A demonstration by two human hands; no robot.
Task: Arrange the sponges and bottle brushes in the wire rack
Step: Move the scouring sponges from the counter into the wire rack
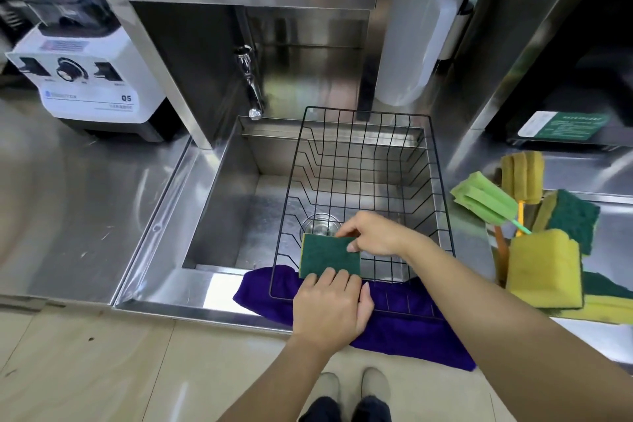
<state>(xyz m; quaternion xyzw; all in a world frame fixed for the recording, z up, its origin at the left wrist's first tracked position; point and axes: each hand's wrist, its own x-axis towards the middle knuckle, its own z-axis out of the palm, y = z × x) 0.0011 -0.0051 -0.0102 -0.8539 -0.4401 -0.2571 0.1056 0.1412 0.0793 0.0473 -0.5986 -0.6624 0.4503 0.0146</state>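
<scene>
A steel counter (68,216) ran around a sunken sink (219,209), with a white blender (89,79) standing at the back left and a tap (251,89) reaching over the sink's far edge. A black wire rack (370,161) sat across the right part of the sink, its near end resting on a purple cloth (404,329) draped over the front rim. Both hands met at the rack's near left corner on one sponge (329,259), green scouring side up. The left hand (330,308) lay palm down at the sponge's near edge, fingers close together and curled onto it. The right hand (371,233) came from the right, thumb and fingertips pinching the sponge's far right corner. Whether the sponge touched the wires could not be told. On the counter right of the sink lay the rest: a yellow sponge (544,267) standing on edge, a green-faced sponge (572,216) behind it, more sponges flat beneath, and two bottle brushes, one with a green foam head (486,197) and one with a yellow head (524,178), leaning together.
</scene>
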